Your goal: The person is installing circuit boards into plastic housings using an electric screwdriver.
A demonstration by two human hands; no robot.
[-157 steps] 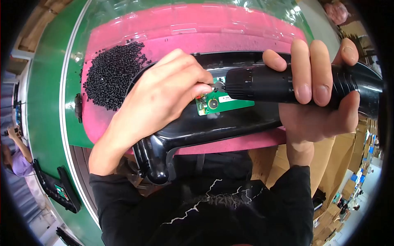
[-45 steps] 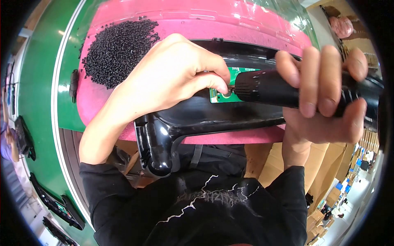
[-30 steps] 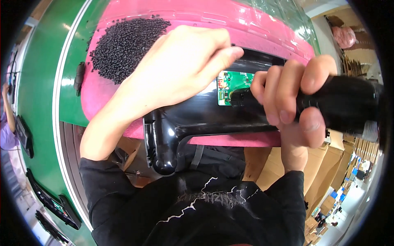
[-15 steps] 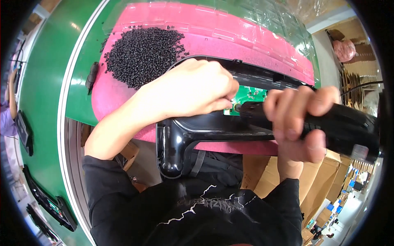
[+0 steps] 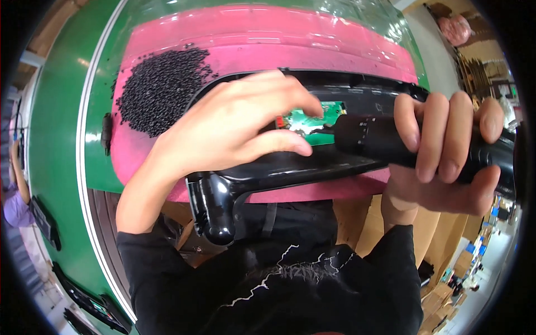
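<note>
A green circuit board (image 5: 324, 137) lies in a long, glossy black plastic housing (image 5: 312, 166) with a bent arm at its near left. My left hand (image 5: 237, 117) hovers over the board's left side, thumb and forefinger apart with nothing visible between them; the other fingers are partly hidden. My right hand (image 5: 444, 145) is wrapped round a black electric screwdriver (image 5: 371, 135) held almost level, its bit pointing left over the board. Whether the bit touches a screw I cannot tell. The left hand covers part of the housing's left end.
A heap of small black screws (image 5: 162, 92) lies at the far left of the pink mat (image 5: 240, 58). Clear plastic trays (image 5: 268, 25) stand along the back. Left of the mat lies a small dark roll (image 5: 106, 134). More black housings (image 5: 92, 298) are at lower left; a co-worker's purple sleeve (image 5: 17, 207) shows beyond.
My left hand has opened from closed fingers at the board and shifted left. The right hand and screwdriver have moved slightly right. The whole view has shifted a little.
</note>
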